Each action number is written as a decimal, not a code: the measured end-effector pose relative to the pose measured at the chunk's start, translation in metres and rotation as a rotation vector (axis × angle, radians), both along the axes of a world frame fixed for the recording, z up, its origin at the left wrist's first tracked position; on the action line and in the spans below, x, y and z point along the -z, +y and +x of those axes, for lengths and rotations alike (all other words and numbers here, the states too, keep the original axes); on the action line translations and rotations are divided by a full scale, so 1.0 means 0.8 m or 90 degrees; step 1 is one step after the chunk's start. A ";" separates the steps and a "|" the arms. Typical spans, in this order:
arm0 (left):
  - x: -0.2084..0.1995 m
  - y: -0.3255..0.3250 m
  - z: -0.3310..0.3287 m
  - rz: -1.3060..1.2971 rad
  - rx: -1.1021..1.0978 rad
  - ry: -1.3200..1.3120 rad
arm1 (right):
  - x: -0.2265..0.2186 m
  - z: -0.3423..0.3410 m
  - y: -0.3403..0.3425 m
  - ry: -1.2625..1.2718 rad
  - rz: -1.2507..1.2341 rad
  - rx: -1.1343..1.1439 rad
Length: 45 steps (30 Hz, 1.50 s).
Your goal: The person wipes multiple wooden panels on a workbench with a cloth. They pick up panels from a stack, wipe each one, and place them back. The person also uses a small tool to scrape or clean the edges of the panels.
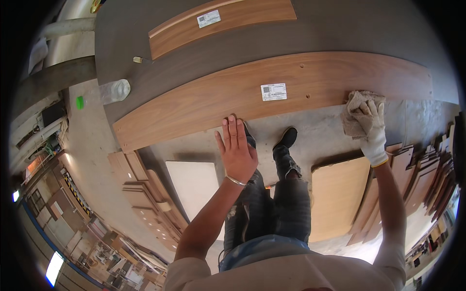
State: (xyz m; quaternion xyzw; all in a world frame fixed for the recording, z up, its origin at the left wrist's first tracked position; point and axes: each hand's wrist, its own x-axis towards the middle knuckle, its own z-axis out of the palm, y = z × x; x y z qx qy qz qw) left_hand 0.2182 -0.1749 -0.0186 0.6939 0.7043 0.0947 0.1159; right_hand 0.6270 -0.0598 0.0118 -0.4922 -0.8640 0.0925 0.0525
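Observation:
A long wood-grain panel (213, 97) lies along the near edge of the dark worktable (349, 26). It bears a white printed label (274, 92) near its middle and a few small drilled holes. My bare left hand (238, 153), a bracelet at its wrist, is stretched out flat with its fingertips at the panel's near edge. In a pale work glove, my right hand (373, 128) grips a brown cloth (358, 114) against the near edge toward the panel's right end. The cloth hides part of that edge.
A shorter labelled panel (242, 22) lies farther back on the table. At the table's left are a clear plastic bottle (115, 91) and a small pale object (138, 60). Stacked boards (150, 199) stand below left, more boards (412, 174) at right, and a light board (340, 194) beside my legs.

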 end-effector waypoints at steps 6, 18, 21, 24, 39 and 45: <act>-0.016 0.000 -0.047 -0.021 0.062 0.052 | 0.028 -0.069 -0.025 0.229 -0.123 0.184; 0.039 0.083 -0.324 0.093 -0.080 0.109 | 0.026 -0.502 -0.082 0.538 -0.209 0.003; 0.033 0.072 -0.332 0.082 -0.071 0.133 | 0.028 -0.453 -0.065 0.483 -0.130 -0.064; 0.009 0.065 -0.335 0.082 -0.089 0.153 | 0.033 -0.346 -0.066 0.216 -0.003 0.033; 0.018 0.066 -0.324 0.077 -0.062 0.110 | 0.024 -0.408 -0.076 0.167 -0.070 0.013; 0.019 0.065 -0.317 0.088 -0.069 0.110 | 0.026 -0.402 -0.087 0.199 -0.148 0.167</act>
